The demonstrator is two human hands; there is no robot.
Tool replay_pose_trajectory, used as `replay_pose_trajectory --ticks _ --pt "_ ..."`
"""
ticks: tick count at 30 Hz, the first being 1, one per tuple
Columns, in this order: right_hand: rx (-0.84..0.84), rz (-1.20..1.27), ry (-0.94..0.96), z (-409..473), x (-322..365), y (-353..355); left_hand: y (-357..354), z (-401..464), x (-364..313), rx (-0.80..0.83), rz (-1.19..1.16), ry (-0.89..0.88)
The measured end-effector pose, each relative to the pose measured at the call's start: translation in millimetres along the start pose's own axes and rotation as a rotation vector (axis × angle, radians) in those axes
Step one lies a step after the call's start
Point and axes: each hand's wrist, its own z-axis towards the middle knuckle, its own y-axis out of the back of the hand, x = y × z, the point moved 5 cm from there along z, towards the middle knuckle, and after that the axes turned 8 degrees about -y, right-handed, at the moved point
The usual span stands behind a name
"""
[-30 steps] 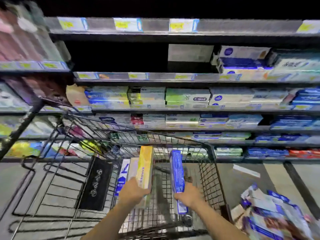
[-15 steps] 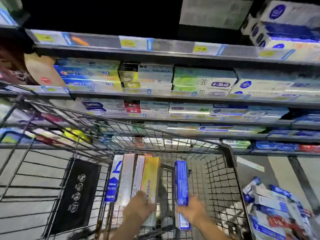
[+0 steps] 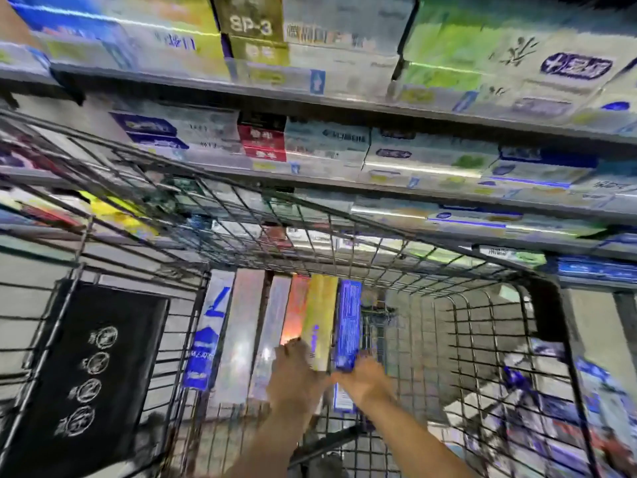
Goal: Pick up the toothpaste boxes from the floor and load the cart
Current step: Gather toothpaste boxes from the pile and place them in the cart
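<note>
- The black wire shopping cart (image 3: 482,339) fills the near view, and we should pack it from its left wall rightward.
- A row of long toothpaste boxes (image 3: 241,339) lies flat on the cart floor, side by side at the left; more boxes, blurred, lie on the floor (image 3: 606,391) at the right.
- Our left hand (image 3: 293,374) rests on the yellow box (image 3: 322,315), fingers loosely curled; let us press it square against the row.
- Our right hand (image 3: 365,377) holds the near end of the blue box (image 3: 348,322); slide it flush beside the yellow one before letting go.
</note>
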Motion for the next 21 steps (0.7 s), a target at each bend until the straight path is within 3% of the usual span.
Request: replay_pose_trajectory --ticks 7,13,18,21 --pt "-0.069 0.031 0.029 11.0 -2.5 -13.9 -3.2 12.1 8.6 -0.138 0.189 -0.095" --pt "-0.003 0.1 0.129 -6.7 -7.4 9.0 15.0 8.4 9.2 -0.092 0.153 -0.177" --pt "-0.213 -0.28 0.29 -66.2 -7.8 66.4 66.7 -30.8 -13.0 0.008 0.418 -0.334" --pt "-0.301 -0.364 0.345 -113.1 -13.1 101.5 110.5 -62.2 -41.0 0.035 0.682 -0.457"
